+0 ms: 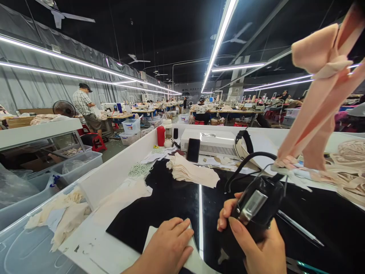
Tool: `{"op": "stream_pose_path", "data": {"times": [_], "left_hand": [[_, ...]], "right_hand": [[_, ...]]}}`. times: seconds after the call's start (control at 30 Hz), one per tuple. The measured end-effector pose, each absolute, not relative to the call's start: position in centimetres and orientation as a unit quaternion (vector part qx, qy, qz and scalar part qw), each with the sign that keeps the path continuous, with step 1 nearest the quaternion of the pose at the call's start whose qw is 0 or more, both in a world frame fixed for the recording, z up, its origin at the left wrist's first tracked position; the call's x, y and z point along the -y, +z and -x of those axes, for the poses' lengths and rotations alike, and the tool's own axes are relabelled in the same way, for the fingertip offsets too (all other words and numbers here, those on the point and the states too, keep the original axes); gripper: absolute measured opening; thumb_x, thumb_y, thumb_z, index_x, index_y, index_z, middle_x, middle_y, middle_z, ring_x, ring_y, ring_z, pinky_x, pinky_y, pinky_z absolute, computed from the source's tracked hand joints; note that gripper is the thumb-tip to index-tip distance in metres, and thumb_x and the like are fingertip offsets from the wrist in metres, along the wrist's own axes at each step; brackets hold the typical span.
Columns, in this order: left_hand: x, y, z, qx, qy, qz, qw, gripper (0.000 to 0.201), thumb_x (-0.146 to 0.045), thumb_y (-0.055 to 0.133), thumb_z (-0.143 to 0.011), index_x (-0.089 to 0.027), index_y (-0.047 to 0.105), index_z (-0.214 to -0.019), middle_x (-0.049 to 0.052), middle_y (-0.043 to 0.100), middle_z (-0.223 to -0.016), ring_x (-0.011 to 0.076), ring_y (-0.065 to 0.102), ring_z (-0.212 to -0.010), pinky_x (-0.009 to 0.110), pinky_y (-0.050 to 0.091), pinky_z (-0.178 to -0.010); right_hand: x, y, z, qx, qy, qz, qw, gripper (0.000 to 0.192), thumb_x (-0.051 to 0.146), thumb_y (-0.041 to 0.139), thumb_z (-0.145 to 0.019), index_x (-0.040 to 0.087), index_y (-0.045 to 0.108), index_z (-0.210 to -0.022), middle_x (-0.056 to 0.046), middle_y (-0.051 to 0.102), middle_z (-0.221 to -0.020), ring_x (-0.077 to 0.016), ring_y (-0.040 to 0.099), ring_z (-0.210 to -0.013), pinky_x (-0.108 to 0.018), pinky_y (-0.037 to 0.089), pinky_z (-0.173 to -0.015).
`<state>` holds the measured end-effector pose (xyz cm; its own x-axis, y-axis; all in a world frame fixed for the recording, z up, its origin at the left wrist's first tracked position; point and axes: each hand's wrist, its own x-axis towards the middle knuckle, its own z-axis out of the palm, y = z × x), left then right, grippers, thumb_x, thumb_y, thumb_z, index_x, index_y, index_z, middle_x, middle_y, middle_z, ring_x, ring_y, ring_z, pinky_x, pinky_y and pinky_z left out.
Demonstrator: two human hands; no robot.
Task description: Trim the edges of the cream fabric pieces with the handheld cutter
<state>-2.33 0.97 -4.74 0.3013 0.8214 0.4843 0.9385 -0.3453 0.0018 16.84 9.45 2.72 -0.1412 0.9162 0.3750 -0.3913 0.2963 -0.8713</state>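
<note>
The black handheld tool [256,207], with a silvery metal face on its near side, sits low and right of centre over the dark table [168,205], and the right hand [256,243] is wrapped around it from below, thumb laid along the body and fingers curled at its left side; a black cable [245,163] loops up from the top of the tool toward the back. Just to the left, the left hand [168,247] lies flat, palm down and fingers loosely together, pressing on a pale fabric piece [194,258] at the near edge of the table, holding nothing in a grip. A bright strip of light [200,213] runs along the dark surface between the two hands. Farther back lies a stack of cream fabric pieces [191,171], with a coil of white cord [138,170] to its left, and behind them a black phone [193,150] leans against a white machine box [211,142]; a red bottle [161,136] stands near the white side wall. At upper right a pink fabric strip [322,95] hangs down over the table, ending beside lace pieces [348,152]. Left of the table, clear plastic bins [71,165] hold cream scraps, and in the hall behind a person in a checked shirt [82,102] stands by rows of sewing stations
</note>
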Motion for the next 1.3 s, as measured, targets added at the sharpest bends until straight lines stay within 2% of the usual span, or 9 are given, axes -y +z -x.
{"op": "stream_pose_path", "data": {"times": [0.37, 0.93, 1.3], "left_hand": [[-1.1, -4.8, 2.1, 0.544, -0.249, 0.783, 0.167, 0.025, -0.034, 0.054, -0.11, -0.019, 0.065, -0.127, 0.004, 0.075, -0.134, 0.0232, 0.07, -0.113, 0.036, 0.059, -0.094], [-1.0, -4.3, 2.2, 0.56, -0.189, 0.796, 0.127, 0.028, -0.031, 0.062, -0.106, -0.018, 0.062, -0.13, 0.006, 0.071, -0.14, 0.0263, 0.069, -0.12, 0.038, 0.06, -0.097], [-0.8, -3.2, 2.2, 0.553, -0.209, 0.795, 0.14, 0.026, -0.032, 0.055, -0.109, -0.018, 0.065, -0.129, 0.006, 0.073, -0.137, 0.0249, 0.071, -0.118, 0.036, 0.061, -0.096]], "right_hand": [[-9.5, 2.6, -16.8, 0.523, 0.544, 0.245, 0.608, 0.042, 0.045, 0.084, -0.087, 0.03, 0.06, -0.117, 0.002, 0.069, -0.085, -0.0147, 0.065, -0.063, -0.03, 0.057, -0.066], [-9.3, 2.8, -16.6, 0.518, 0.545, 0.244, 0.612, 0.042, 0.046, 0.085, -0.087, 0.029, 0.06, -0.116, 0.002, 0.069, -0.085, -0.0138, 0.065, -0.062, -0.028, 0.057, -0.066], [-9.3, 2.6, -16.7, 0.519, 0.55, 0.239, 0.609, 0.041, 0.044, 0.083, -0.089, 0.029, 0.059, -0.118, 0.002, 0.068, -0.087, -0.0154, 0.065, -0.064, -0.031, 0.057, -0.067]]}}
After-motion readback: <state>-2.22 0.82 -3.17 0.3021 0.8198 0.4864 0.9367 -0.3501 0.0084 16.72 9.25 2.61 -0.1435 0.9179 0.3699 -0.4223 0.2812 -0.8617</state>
